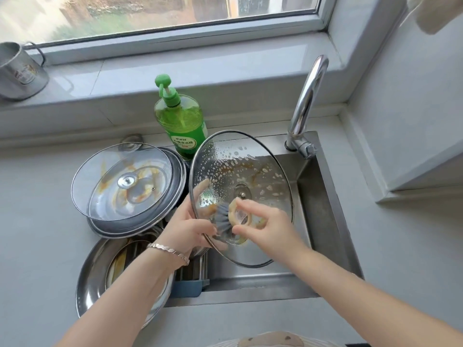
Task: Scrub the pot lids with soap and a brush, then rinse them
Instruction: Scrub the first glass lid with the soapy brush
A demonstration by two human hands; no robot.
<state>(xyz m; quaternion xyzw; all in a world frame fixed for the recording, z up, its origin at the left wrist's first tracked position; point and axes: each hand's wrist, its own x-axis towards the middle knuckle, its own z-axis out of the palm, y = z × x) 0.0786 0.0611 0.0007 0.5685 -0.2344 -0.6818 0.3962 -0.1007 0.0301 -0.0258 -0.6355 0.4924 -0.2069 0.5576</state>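
A large glass pot lid (pixel 250 159), tilted over the sink, is speckled with soap foam and brown stains. My left hand (pixel 188 226) grips its lower left rim, fingers showing through the glass. My right hand (pixel 265 226) pinches a round brush (pixel 225 217) with grey bristles, pressed against the lid's inner face near its centre knob. Two more stained glass lids (pixel 120 181) lie stacked on the counter to the left. A green pump bottle of dish soap (pixel 184 121) stands behind them.
The steel sink (pixel 323 211) lies under the held lid, with a chrome tap (pixel 305 101) at its back right. A steel lid (pixel 100 284) leans at the sink's left edge above a blue rack (pixel 188 288). A metal mug (pixel 17 73) stands on the window sill.
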